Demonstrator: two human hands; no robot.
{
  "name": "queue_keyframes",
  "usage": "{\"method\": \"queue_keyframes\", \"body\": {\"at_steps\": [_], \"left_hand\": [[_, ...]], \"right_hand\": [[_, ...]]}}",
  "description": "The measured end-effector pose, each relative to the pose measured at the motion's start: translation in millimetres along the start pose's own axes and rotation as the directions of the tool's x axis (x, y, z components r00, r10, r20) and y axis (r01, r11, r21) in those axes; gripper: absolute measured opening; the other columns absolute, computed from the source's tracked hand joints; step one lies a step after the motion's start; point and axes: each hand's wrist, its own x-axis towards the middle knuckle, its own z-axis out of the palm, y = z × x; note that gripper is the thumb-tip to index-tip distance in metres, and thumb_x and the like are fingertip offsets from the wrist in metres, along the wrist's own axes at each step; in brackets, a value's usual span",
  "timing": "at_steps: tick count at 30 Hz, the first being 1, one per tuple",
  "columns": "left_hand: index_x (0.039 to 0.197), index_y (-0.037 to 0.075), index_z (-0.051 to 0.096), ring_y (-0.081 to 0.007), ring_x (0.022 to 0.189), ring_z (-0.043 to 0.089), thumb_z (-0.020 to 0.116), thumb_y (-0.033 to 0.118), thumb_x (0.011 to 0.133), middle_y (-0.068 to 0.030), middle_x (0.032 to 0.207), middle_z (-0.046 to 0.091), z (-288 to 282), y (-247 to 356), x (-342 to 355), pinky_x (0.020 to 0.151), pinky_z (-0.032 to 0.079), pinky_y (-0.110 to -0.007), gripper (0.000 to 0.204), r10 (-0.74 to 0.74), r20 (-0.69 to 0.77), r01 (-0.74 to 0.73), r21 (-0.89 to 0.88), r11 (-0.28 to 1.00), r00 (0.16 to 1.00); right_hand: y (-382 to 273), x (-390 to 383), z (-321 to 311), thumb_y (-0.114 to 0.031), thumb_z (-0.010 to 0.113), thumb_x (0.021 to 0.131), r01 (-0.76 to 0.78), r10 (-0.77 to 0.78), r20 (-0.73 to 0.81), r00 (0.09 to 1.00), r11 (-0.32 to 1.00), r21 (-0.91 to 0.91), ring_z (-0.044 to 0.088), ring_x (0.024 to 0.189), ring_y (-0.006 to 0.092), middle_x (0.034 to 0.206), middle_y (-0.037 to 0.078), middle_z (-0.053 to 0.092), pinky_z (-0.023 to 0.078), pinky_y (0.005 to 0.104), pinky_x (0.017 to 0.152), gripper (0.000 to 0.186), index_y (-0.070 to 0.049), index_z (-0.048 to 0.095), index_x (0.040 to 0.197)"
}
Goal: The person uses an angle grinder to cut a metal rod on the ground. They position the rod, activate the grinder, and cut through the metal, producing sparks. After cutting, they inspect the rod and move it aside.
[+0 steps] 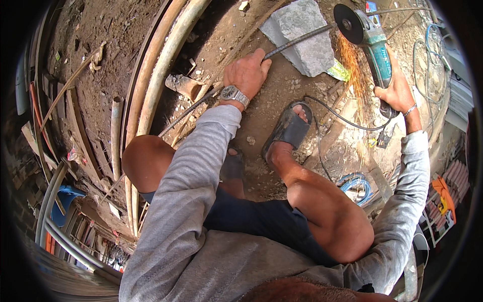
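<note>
Person squats on the dirt floor (282,95). Left hand (245,74) presses flat-ish, fingers curled over the long dark ribbed steel bar (297,41), pinning it down so it does not jump under the cut. The bar runs diagonally from lower left, under the left hand, up over the grey rough stone block (302,35), which lifts the end off the ground so the disc has clearance. Right hand (395,93) is clenched round the rear handle of the teal angle grinder with black round disc (370,35); the disc meets the bar's far end just beside the block. Orange sparks (352,70) spray toward the person, between block and right hand. The grinder's black power cable (342,118) loops across the floor, away from the disc. A foot in a black rubber sandal (290,126) is planted near the bar, apart from it. Curved rusty metal pipes (156,65) lie to the left.
</note>
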Motion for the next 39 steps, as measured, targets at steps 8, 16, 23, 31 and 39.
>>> {"method": "queue_keyframes", "body": {"at_steps": [8, 16, 23, 31, 39], "left_hand": [[0.093, 0.013, 0.059, -0.0395, 0.070, 0.066, 0.063, 0.030, 0.089, -0.0166, 0.073, 0.066, -4.9, 0.2, 3.2, 0.061, 0.051, -0.052, 0.018, -0.020, 0.054, 0.020, -0.002, 1.000, 0.998], [0.095, 0.014, 0.062, -0.0376, 0.078, 0.068, 0.063, 0.026, 0.089, -0.0152, 0.082, 0.070, -9.9, 3.2, 6.6, 0.067, 0.053, -0.050, 0.014, -0.060, 0.146, 0.060, 0.009, 0.998, 0.987], [0.093, 0.014, 0.062, -0.0398, 0.071, 0.066, 0.062, 0.029, 0.089, -0.0170, 0.074, 0.067, -5.4, -2.6, 6.1, 0.062, 0.051, -0.051, 0.016, -0.027, 0.089, 0.030, -0.038, 0.999, 0.996], [0.095, 0.013, 0.062, -0.0398, 0.073, 0.065, 0.063, 0.029, 0.089, -0.0174, 0.075, 0.067, -5.8, -2.9, 7.2, 0.064, 0.051, -0.051, 0.017, -0.022, 0.101, 0.027, -0.045, 0.999, 0.995], [0.095, 0.013, 0.062, -0.0399, 0.073, 0.066, 0.063, 0.029, 0.088, -0.0177, 0.075, 0.067, -6.5, -3.5, 6.7, 0.064, 0.051, -0.052, 0.017, -0.023, 0.107, 0.027, -0.037, 0.999, 0.994]], "right_hand": [[-6.2, 2.7, -0.7, -0.009, 0.062, 0.058, -0.020, 0.020, 0.005, 1.000, 0.999, 0.043, 0.039, 0.139, 0.0307, 0.146, 0.023, 0.042, 0.026, 0.0336, 0.116, 0.103, 0.000, 0.023, 0.153], [-7.1, 2.5, -2.5, -0.010, 0.062, 0.058, 0.011, -0.011, 0.007, 1.000, 0.999, 0.047, 0.039, 0.139, 0.0310, 0.146, 0.023, 0.042, 0.027, 0.0329, 0.116, 0.103, 0.000, 0.022, 0.153], [-12.9, 2.4, -4.4, -0.009, 0.062, 0.057, -0.034, 0.032, 0.028, 0.999, 0.998, 0.055, 0.041, 0.137, 0.0315, 0.144, 0.023, 0.044, 0.028, 0.0330, 0.114, 0.104, -0.002, 0.022, 0.154], [3.9, 4.6, 0.7, -0.012, 0.064, 0.056, 0.084, -0.083, -0.060, 0.995, 0.996, 0.014, 0.050, 0.128, 0.0351, 0.138, 0.024, 0.050, 0.035, 0.0357, 0.110, 0.105, -0.002, 0.024, 0.152], [5.2, 6.4, 0.0, -0.012, 0.065, 0.057, 0.070, -0.070, -0.041, 0.997, 0.998, -0.010, 0.050, 0.128, 0.0349, 0.137, 0.024, 0.051, 0.036, 0.0357, 0.110, 0.105, -0.003, 0.023, 0.153]]}}
